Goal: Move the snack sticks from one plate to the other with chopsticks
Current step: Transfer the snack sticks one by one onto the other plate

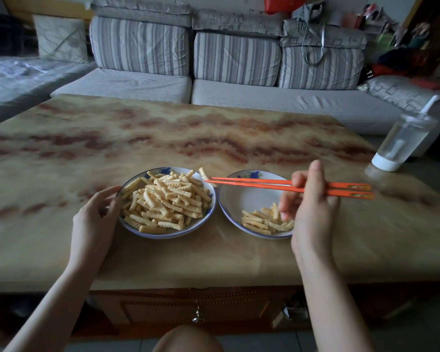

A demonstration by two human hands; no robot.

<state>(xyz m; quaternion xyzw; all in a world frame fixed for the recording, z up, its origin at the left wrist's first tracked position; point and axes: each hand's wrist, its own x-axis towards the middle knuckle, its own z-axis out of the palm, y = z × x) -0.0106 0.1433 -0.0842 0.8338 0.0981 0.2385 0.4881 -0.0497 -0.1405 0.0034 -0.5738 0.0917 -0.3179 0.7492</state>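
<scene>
Full plate left, sparser plate just right, both on table; bottle far right, sofa behind; plates prob. touching.

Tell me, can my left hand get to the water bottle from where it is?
Probably not easily. The left hand rests on the full plate's left rim, while the water bottle stands at the table's far right edge, beyond the right hand and the chopsticks.
</scene>
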